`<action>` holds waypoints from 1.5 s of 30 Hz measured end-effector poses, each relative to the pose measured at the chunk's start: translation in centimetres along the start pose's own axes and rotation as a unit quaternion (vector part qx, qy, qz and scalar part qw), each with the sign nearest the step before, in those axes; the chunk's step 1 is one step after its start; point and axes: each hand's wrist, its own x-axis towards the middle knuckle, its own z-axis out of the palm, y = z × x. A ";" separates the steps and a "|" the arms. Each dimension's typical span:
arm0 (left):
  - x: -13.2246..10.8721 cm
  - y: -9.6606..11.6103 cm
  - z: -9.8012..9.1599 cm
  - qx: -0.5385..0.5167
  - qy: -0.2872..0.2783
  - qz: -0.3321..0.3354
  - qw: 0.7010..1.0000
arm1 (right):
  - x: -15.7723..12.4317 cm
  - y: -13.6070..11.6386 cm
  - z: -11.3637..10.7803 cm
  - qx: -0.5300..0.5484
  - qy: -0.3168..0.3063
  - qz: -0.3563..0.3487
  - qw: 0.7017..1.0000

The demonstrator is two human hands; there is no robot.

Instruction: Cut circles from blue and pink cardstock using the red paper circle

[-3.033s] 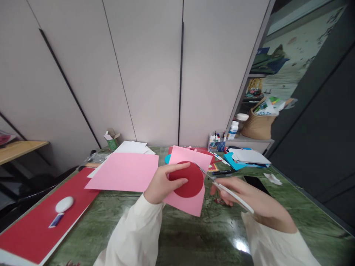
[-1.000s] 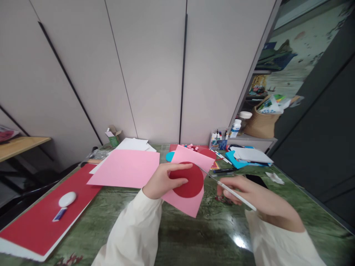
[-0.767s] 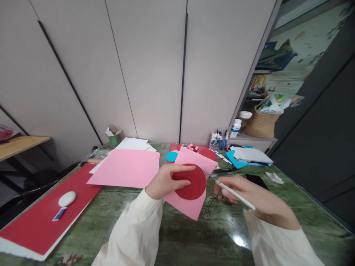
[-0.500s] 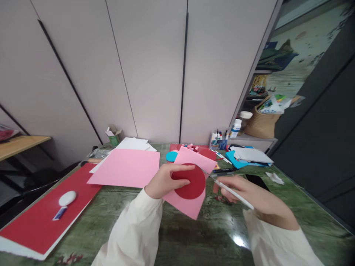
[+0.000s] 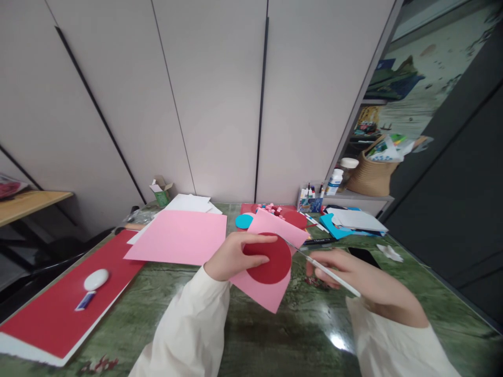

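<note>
My left hand (image 5: pixel 230 256) pinches a red paper circle (image 5: pixel 271 262) against a small pink sheet (image 5: pixel 271 293) and holds both up above the green table. My right hand (image 5: pixel 353 280) is closed on a pair of white-handled scissors (image 5: pixel 328 272). The scissors' blades reach the pink sheet at the circle's upper right edge. Both arms wear cream sleeves.
A large pink sheet (image 5: pixel 176 238) and a long red sheet (image 5: pixel 58 303) with a white glue tube (image 5: pixel 94 280) lie left. Blue and white papers (image 5: pixel 349 220), markers, a pen holder (image 5: pixel 308 201), a dark phone (image 5: pixel 363 256) and a woven basket (image 5: pixel 371 175) are right.
The pink sheet with the red circle has turned slightly in my left hand. The scissors stay at its upper right edge, and both hands have barely shifted.
</note>
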 end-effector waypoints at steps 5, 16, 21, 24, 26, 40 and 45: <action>-0.1 0.2 -0.1 0.005 -0.010 -0.005 1.000 | -0.1 0.0 -0.1 -0.007 -0.006 -0.007 1.000; 0.0 0.1 0.0 0.008 -0.043 -0.007 0.999 | -0.6 0.0 -0.8 -0.040 -0.023 -0.002 0.999; 0.1 -0.1 -0.1 0.028 -0.062 -0.006 0.998 | -0.9 0.4 -1.1 -0.045 -0.025 -0.004 0.999; 0.0 -0.1 -0.2 0.039 -0.072 -0.007 0.997 | -0.9 0.5 -1.1 -0.046 -0.026 -0.005 0.999; 0.0 0.0 -0.2 0.040 -0.081 -0.014 0.996 | -0.9 0.4 -1.0 -0.046 -0.026 -0.006 0.999; 0.1 0.1 0.0 0.020 -0.104 -0.007 0.994 | -0.6 -0.6 -0.7 -0.052 -0.018 -0.013 0.998; 0.1 0.0 0.0 0.027 -0.106 -0.010 0.994 | -0.6 -0.5 -0.7 -0.049 -0.024 -0.016 0.998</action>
